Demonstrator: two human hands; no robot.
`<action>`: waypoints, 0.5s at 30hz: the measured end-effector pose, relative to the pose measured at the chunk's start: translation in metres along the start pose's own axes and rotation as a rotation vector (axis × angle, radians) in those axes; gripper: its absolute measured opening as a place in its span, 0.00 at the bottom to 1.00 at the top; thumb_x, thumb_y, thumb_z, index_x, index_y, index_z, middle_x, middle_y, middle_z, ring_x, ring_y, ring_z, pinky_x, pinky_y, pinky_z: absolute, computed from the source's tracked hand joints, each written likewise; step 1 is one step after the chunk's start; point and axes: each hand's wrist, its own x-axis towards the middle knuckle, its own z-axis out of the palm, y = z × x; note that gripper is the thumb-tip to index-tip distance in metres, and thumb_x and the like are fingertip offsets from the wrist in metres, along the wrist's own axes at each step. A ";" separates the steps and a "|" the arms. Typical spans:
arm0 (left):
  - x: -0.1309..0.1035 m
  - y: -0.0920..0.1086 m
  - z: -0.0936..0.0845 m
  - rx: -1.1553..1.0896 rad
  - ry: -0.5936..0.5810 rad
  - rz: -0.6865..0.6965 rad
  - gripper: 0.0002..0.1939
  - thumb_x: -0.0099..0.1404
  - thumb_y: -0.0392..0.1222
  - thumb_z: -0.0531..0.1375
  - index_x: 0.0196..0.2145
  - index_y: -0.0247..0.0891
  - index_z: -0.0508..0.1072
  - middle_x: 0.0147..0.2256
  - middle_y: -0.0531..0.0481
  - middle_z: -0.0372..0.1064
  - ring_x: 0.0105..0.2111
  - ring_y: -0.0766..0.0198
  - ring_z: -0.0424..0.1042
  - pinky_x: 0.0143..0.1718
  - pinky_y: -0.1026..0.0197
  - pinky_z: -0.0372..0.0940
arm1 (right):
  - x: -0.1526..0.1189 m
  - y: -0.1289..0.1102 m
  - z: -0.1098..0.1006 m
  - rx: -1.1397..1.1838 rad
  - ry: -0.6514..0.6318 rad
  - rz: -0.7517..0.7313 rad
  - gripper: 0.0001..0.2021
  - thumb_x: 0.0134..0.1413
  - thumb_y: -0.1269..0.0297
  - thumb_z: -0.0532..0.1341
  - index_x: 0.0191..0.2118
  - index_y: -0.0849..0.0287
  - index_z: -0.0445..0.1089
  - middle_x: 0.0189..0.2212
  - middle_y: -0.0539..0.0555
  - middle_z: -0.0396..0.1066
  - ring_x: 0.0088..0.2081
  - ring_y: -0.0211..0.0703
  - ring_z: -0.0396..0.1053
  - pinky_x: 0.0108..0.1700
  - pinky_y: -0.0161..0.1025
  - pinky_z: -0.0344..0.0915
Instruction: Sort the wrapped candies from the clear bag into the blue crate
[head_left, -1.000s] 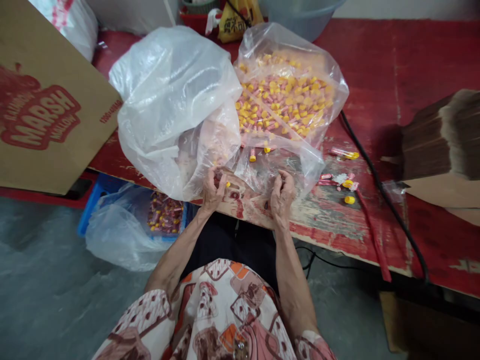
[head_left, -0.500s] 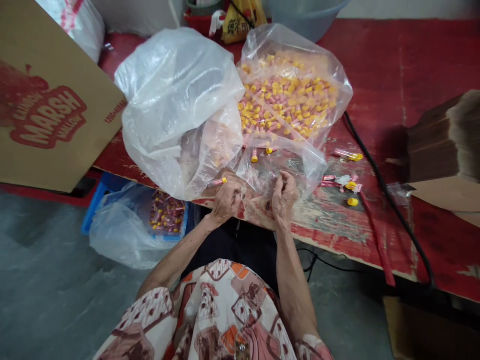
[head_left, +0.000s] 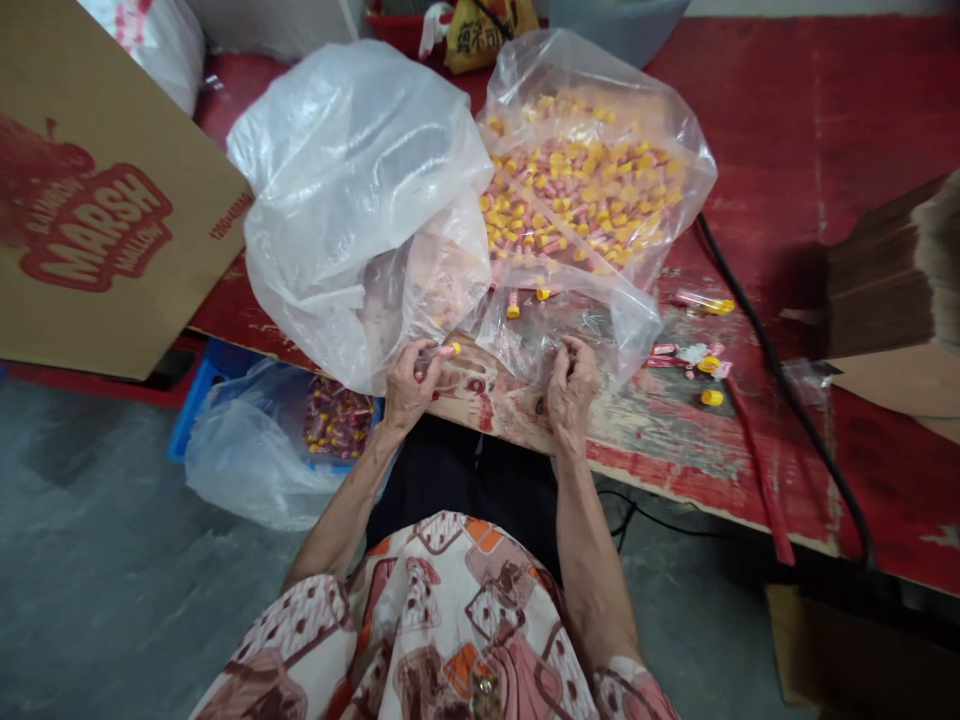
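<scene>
My left hand [head_left: 409, 386] is at the table's front edge, by the lower end of a cloudy plastic bag [head_left: 352, 180]. Its fingers are closed on a small pink tube with a yellow cap [head_left: 448, 350]. To the right, my right hand [head_left: 571, 392] rests at the edge with curled fingers, touching the mouth of a clear bag [head_left: 600, 60]; what its fingers grip is too small to make out. Many pink tubes with yellow caps [head_left: 585, 200] fill that clear bag. Two more capped tubes lie near its mouth.
A marshmallow carton [head_left: 112, 200] stands at the left. Below the red table [head_left: 750, 120], a blue crate [head_left: 187, 410] holds wrapped pieces and a plastic bag. At the right are a black cable [head_left: 772, 370], loose tubes, a yellow cap [head_left: 712, 398] and brown cardboard [head_left: 885, 290].
My left hand has moved left, away from my right hand, with the capped tube now at its fingertips. My right hand has barely moved. The whole view has shifted slightly.
</scene>
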 end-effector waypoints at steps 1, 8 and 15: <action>0.003 0.006 0.000 -0.010 0.016 0.000 0.10 0.80 0.46 0.61 0.53 0.41 0.79 0.45 0.43 0.79 0.45 0.55 0.80 0.50 0.55 0.77 | 0.000 0.000 0.000 -0.002 -0.004 0.001 0.19 0.77 0.52 0.53 0.55 0.56 0.75 0.51 0.61 0.79 0.54 0.51 0.76 0.62 0.52 0.73; 0.015 0.025 0.038 -0.029 -0.144 0.078 0.08 0.81 0.45 0.60 0.52 0.41 0.76 0.45 0.45 0.79 0.46 0.56 0.81 0.52 0.55 0.77 | 0.000 0.001 -0.001 0.017 0.002 0.003 0.18 0.76 0.53 0.54 0.55 0.58 0.75 0.51 0.62 0.80 0.55 0.52 0.77 0.62 0.52 0.73; 0.018 0.040 0.057 -0.208 -0.049 -0.012 0.15 0.85 0.56 0.57 0.54 0.43 0.71 0.42 0.49 0.79 0.40 0.61 0.82 0.46 0.59 0.76 | 0.000 0.002 0.000 0.003 -0.008 0.008 0.18 0.76 0.53 0.53 0.54 0.57 0.75 0.50 0.61 0.80 0.53 0.51 0.76 0.61 0.52 0.73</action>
